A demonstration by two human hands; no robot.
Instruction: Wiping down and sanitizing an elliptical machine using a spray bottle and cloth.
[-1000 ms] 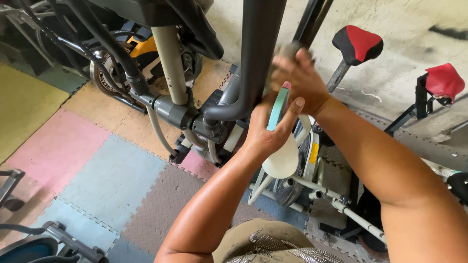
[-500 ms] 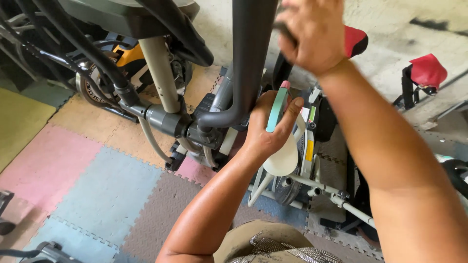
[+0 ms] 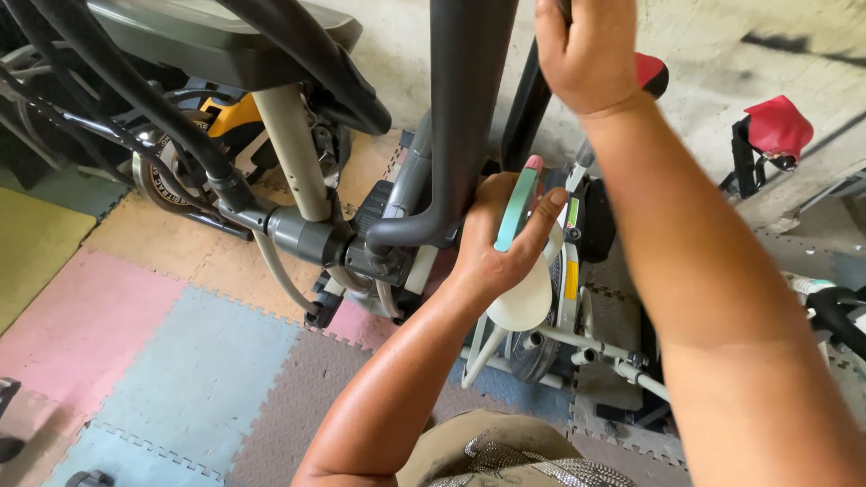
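L hand (image 3: 494, 242) round spray bottle (image 3: 528, 271), mats (image 3: 180, 379) below

I'm looking down into what reads as a home gym or exercise room: coloured interlocking foam mats (image 3: 171, 361) cover the floor, and exercise bikes with red saddles (image 3: 778, 126) crowd along a bare wall (image 3: 704, 36).
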